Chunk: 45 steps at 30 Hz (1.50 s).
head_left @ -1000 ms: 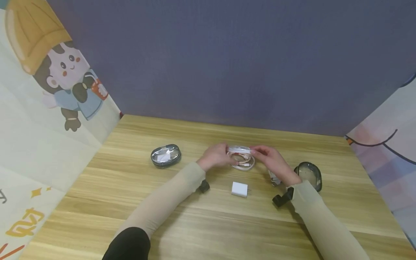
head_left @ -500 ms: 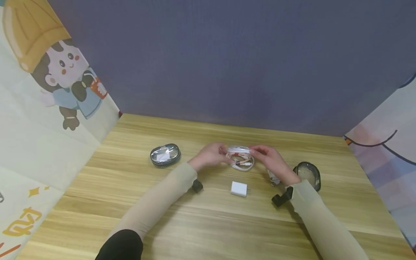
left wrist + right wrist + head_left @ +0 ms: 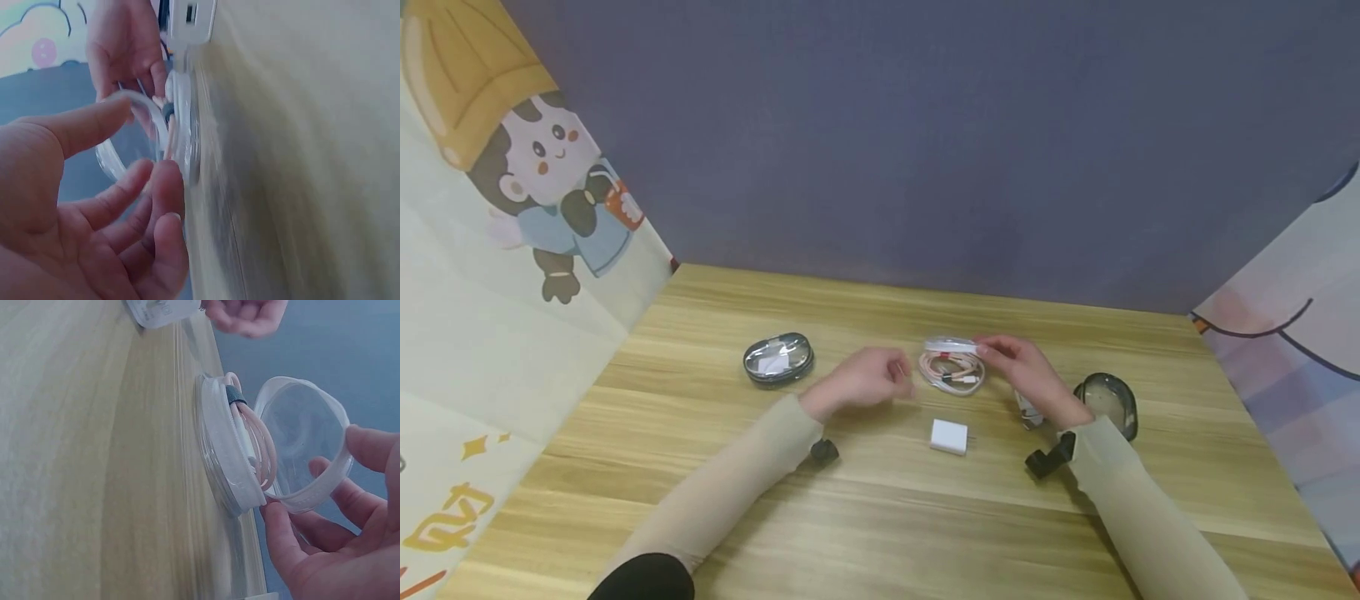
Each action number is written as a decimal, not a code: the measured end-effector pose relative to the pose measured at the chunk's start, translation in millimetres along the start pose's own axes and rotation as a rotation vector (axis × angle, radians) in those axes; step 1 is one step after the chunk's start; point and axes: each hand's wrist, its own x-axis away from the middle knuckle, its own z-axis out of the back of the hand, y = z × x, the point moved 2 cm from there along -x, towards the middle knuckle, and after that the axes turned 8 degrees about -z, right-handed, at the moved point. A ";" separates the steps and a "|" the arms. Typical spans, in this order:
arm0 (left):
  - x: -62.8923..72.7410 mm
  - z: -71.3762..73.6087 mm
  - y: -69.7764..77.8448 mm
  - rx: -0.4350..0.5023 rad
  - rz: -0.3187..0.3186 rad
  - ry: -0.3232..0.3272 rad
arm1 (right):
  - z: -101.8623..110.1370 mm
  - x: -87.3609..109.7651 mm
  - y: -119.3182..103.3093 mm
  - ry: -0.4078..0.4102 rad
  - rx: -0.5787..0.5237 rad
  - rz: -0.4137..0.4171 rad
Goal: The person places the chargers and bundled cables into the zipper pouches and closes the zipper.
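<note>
An oval clear case with a whitish rim (image 3: 234,447) lies on the table with its lid (image 3: 306,437) raised. Inside sits a coiled pink cable (image 3: 265,447) with a dark strap and white plug. My right hand (image 3: 1026,367) pinches the lid's edge between thumb and fingers. Left of the case, my left hand (image 3: 861,377) has loosely bent fingers and holds nothing; in the left wrist view its fingertips overlap the case. A white charger plug (image 3: 949,437) lies on the near side of the case.
A dark-rimmed clear case (image 3: 778,360) with a white thing inside stands at the left of the table (image 3: 865,517). Another dark-rimmed case (image 3: 1108,404) is at the right, beside a greyish object (image 3: 1028,410) partly hidden by the right wrist. A blue-grey panel (image 3: 925,150) stands behind.
My left hand has let go of the clear case and moved left and toward me. The right hand keeps holding the raised lid.
</note>
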 end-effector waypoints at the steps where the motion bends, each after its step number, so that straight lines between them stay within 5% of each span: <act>1: 2.6 -1.1 2.2 0.002 -0.019 -0.011 | -0.1 0.1 0.2 0.001 0.001 -0.004; 10: 15.9 -19.3 25.3 0.099 -0.162 -0.084 | 0.2 1.0 0.2 0.012 0.008 0.002; 15: 15.3 -29.4 30.9 0.052 -0.210 -0.064 | 0.4 2.1 -0.2 0.022 0.015 0.000; 28: 14.2 -44.4 27.3 0.016 -0.169 -0.132 | -0.4 1.1 0.4 0.022 0.005 0.000; 45: 8.8 -46.2 32.0 -0.111 -0.178 -0.136 | -0.5 1.9 -1.1 0.014 -0.025 -0.013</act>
